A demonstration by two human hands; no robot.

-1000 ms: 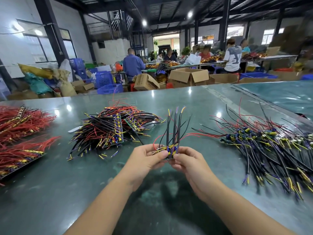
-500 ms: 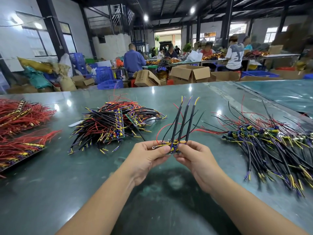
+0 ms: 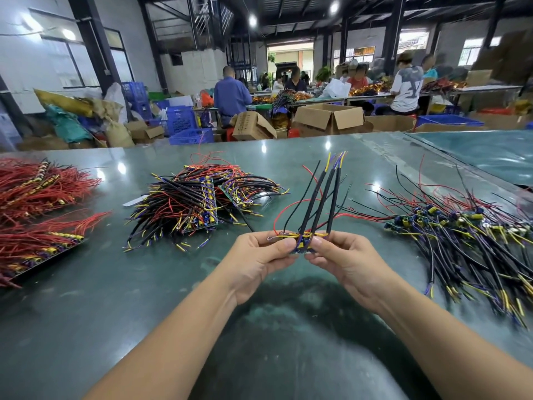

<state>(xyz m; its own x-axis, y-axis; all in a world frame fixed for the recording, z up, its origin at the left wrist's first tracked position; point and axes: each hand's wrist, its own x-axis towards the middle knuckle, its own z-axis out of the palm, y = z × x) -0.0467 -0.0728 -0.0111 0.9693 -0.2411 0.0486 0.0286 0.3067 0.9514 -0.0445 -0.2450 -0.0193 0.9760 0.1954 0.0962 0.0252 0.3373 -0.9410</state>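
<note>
A small circuit board strip with black, red and yellow wires standing up from it is held above the green table. My left hand pinches its left end and my right hand pinches its right end, thumbs on top. Most of the board is hidden between my fingers. The black sleeved wires lean up and to the right, ending in yellow and purple tips.
A heap of wired board strips lies ahead on the left. Loose wired pieces spread over the right side. Red-wired strips lie at the far left. Cardboard boxes and several seated people are beyond the table.
Both hands have tilted the board so its wires lean further to the right. The grip on both ends is unchanged.
</note>
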